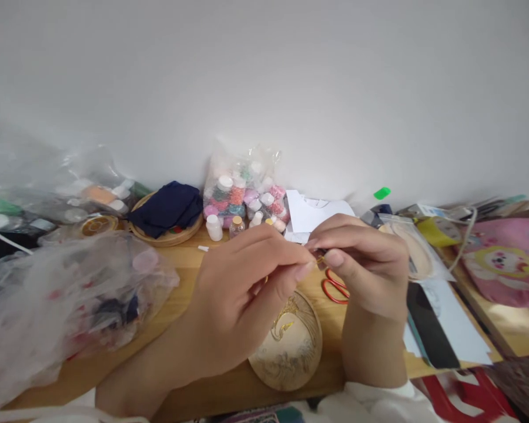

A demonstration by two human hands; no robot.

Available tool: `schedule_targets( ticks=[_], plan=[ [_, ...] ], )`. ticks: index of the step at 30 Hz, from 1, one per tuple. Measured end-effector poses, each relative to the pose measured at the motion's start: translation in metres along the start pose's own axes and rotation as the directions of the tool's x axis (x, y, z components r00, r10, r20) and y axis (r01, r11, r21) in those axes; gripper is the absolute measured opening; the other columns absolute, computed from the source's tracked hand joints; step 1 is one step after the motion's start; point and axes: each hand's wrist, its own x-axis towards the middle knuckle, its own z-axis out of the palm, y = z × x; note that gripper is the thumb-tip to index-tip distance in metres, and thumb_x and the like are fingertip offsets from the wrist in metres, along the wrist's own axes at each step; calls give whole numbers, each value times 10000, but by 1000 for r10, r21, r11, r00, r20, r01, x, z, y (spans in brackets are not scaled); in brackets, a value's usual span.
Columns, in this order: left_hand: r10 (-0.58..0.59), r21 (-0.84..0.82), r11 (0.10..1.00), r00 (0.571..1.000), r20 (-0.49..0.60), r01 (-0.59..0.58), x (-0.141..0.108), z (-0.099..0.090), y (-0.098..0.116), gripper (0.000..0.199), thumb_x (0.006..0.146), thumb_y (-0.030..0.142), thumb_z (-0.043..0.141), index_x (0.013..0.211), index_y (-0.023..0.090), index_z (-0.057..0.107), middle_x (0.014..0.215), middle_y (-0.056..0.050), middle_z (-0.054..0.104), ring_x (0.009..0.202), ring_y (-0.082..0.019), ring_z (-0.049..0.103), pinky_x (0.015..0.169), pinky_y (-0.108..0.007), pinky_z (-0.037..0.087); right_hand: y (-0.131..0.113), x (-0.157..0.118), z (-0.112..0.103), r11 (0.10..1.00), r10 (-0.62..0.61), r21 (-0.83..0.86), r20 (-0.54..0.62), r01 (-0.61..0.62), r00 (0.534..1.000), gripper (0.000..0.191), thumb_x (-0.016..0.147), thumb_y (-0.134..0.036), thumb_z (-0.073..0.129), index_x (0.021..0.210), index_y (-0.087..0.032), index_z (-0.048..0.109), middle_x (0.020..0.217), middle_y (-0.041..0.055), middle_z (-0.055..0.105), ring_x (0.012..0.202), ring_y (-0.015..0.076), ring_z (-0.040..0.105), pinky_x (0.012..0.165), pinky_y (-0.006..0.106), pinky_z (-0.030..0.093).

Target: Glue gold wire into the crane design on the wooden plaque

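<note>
My left hand (247, 294) is raised over the table, thumb and forefinger pinched together; whatever lies between them is too small to name. Facing it, fingertips almost meeting, my right hand (365, 258) pinches a small dark and gold thing (321, 255), mostly covered by the fingers. Below the hands lies a round embroidery hoop (291, 367) with pale fabric, gold stitching and a grey printed design. The left hand hides part of its upper left side. A pair of scissors with red handles (335, 289) rests just behind the right wrist.
At the left are a crumpled plastic bag (39, 305) and a hoop with navy cloth (167, 208). Along the wall stand a bag of bead jars (242, 194), small bottles (214, 228) and white papers (317, 214). A phone (429, 326) and a pink pouch (506, 261) lie right.
</note>
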Motion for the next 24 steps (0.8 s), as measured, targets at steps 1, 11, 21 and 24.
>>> schedule_targets(
  ticks=[1,11,21,24],
  plan=[
    [-1,-29,1000,1000,12,2,0,0,0,131,946,125,580,854,202,631,737,28,625,650,-96,568,568,-248,424,0,0,0,1000,-11,-5,-3,11,1000,155,906,-172,685,1018,-219,782,837,28,759,774,118,688,680,234,581],
    [-66,-133,988,996,54,73,3,-3,5,142,935,118,582,829,188,646,701,37,626,669,-90,576,617,-232,448,0,-4,-4,998,-48,-46,8,48,999,163,897,-158,695,1026,-208,780,851,17,757,766,101,680,653,213,569],
    [-98,-175,979,994,49,105,2,0,3,164,925,141,603,773,191,640,673,38,611,641,-90,551,604,-230,444,0,-4,-4,991,-107,-81,24,109,994,200,904,-175,689,1072,-239,777,853,14,766,736,113,686,632,228,568],
    [-110,-196,973,992,60,119,3,-1,3,163,922,144,604,772,196,636,668,45,595,635,-87,538,604,-229,441,0,-4,-5,992,-113,-48,23,114,993,195,909,-186,685,1074,-232,779,843,17,758,726,109,683,626,224,566]
  ],
)
